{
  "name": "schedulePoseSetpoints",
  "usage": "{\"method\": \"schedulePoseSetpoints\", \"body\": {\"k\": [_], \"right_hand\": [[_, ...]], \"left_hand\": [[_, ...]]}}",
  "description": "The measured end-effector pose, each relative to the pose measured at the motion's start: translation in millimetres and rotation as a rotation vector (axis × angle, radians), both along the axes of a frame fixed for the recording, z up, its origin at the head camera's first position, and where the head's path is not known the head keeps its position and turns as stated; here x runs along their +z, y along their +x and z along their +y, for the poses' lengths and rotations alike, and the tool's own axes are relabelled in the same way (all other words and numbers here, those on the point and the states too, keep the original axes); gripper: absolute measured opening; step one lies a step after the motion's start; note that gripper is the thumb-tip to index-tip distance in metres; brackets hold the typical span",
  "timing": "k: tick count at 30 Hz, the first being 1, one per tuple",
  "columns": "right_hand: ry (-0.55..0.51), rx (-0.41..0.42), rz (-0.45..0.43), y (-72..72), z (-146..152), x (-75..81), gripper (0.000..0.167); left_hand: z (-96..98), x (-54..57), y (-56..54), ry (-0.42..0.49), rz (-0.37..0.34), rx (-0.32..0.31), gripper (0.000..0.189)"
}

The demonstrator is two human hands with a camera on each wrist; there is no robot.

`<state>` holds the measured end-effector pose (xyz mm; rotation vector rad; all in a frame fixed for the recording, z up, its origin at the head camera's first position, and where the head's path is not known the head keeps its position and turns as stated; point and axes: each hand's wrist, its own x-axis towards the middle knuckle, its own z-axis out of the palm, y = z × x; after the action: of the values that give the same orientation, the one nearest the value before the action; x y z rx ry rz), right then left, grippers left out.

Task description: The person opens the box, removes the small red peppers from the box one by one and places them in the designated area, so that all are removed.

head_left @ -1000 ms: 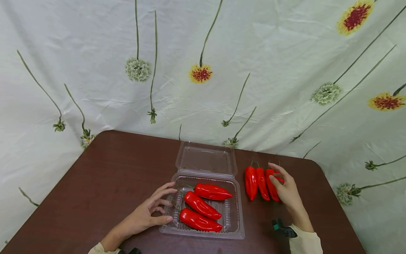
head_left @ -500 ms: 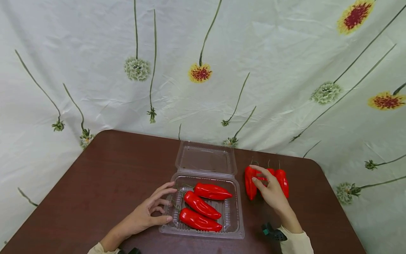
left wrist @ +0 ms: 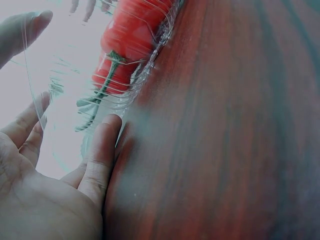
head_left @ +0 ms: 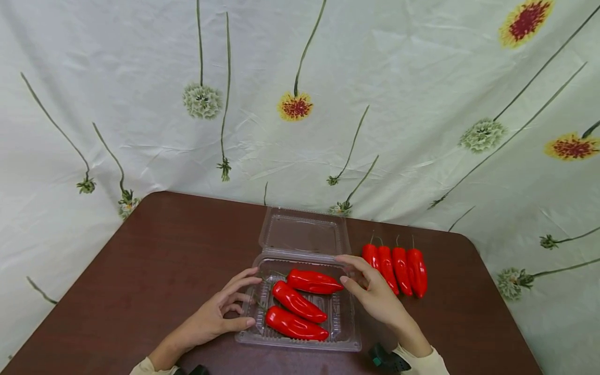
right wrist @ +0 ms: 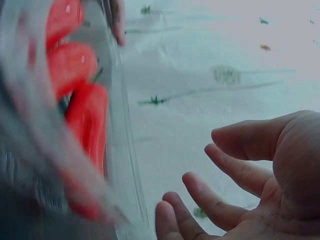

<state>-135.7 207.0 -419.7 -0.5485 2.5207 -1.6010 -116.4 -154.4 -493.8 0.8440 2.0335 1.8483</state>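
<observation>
A clear plastic clamshell container (head_left: 344,345) stands on the table with its lid (head_left: 304,234) folded back. Three glossy red peppers (head_left: 296,325) with green stems lie inside. My left hand (head_left: 213,315) is at the container's left side, fingers spread and thumb along the wall; in the left wrist view a pepper (left wrist: 132,32) shows through the plastic. At the right rim is my right hand (head_left: 379,299), fingers loosely bent with nothing between them. The right wrist view shows that hand (right wrist: 250,195) beside the blurred container. Whether the fingertips touch the rim, I cannot tell.
Several more red peppers (head_left: 401,265) lie side by side on the table, to the right of the container and partly behind my right hand. The dark brown table (head_left: 201,234) ends at the back against a white flowered cloth (head_left: 262,67).
My right hand has moved left, from over the row of peppers to the container's right rim, carrying nothing. My left hand and the peppers in the container have stayed put.
</observation>
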Motion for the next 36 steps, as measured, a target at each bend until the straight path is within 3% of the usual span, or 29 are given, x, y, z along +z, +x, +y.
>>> {"method": "schedulePoseSetpoints", "body": {"k": [9, 17, 36], "right_hand": [[-0.088, 0.21, -0.146, 10.8, -20, -1.2, 0.043], [-0.101, 0.301, -0.222, 17.4, -36, -7.1, 0.04], [0.049, 0.382, -0.169, 28.3, -57, -21.7, 0.036]], "left_hand": [[0.0, 0.4, -0.2, 0.007, 0.011, -0.002, 0.069], [0.4, -0.3, -0.3, 0.001, -0.005, 0.0, 0.069], [0.7, -1.1, 0.0, -0.015, -0.005, 0.011, 0.069]]}}
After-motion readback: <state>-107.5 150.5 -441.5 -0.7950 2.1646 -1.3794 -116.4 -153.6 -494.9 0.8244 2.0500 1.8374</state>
